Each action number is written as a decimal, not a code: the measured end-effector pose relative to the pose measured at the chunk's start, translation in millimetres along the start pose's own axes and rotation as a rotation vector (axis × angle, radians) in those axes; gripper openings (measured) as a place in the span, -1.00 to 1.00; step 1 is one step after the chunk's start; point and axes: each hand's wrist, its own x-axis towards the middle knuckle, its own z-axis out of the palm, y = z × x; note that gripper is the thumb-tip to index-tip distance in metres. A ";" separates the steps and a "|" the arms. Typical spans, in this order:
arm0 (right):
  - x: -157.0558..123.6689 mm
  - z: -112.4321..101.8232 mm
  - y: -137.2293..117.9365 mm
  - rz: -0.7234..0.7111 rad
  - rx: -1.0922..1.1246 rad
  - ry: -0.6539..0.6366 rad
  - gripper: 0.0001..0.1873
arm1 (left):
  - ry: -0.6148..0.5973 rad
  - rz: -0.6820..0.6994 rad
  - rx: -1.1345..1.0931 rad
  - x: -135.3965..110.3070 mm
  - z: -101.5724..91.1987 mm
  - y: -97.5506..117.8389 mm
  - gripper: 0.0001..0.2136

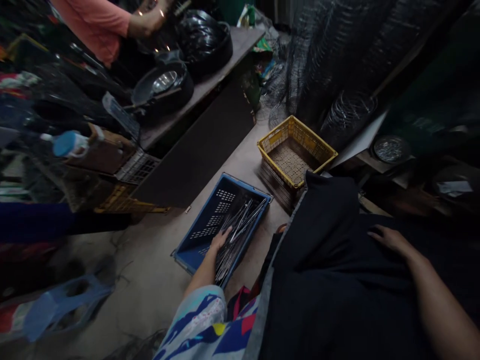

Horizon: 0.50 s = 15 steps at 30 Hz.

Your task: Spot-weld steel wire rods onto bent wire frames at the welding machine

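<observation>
Thin metal rods [244, 223] lie in a blue crate [208, 207] on the floor [150, 265], some hidden beneath the left hand [221, 240]. It reaches in against them, but from here I can't tell if it grips any. I see the right hand [392, 239] loosely open on dark cloth [318, 290], apparently unladen. A co-worker's sleeve [93, 25] is cut off above.

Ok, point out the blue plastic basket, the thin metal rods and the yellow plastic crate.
Blue plastic basket [205, 217], head view: perforated inner wall.
Thin metal rods [234, 246], head view: mid-bundle.
Yellow plastic crate [312, 141], head view: inner wall.
</observation>
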 end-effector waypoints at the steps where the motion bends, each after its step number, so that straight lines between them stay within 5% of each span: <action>1: -1.0 -0.9 -1.6 0.008 0.002 -0.030 -0.53 | -0.024 -0.008 0.020 0.0 4.6 -0.9 -0.23; 15: 3.0 -24.9 -42.1 -0.055 -0.008 -0.087 -0.57 | -0.048 -0.056 0.182 -25.3 24.8 14.7 -0.17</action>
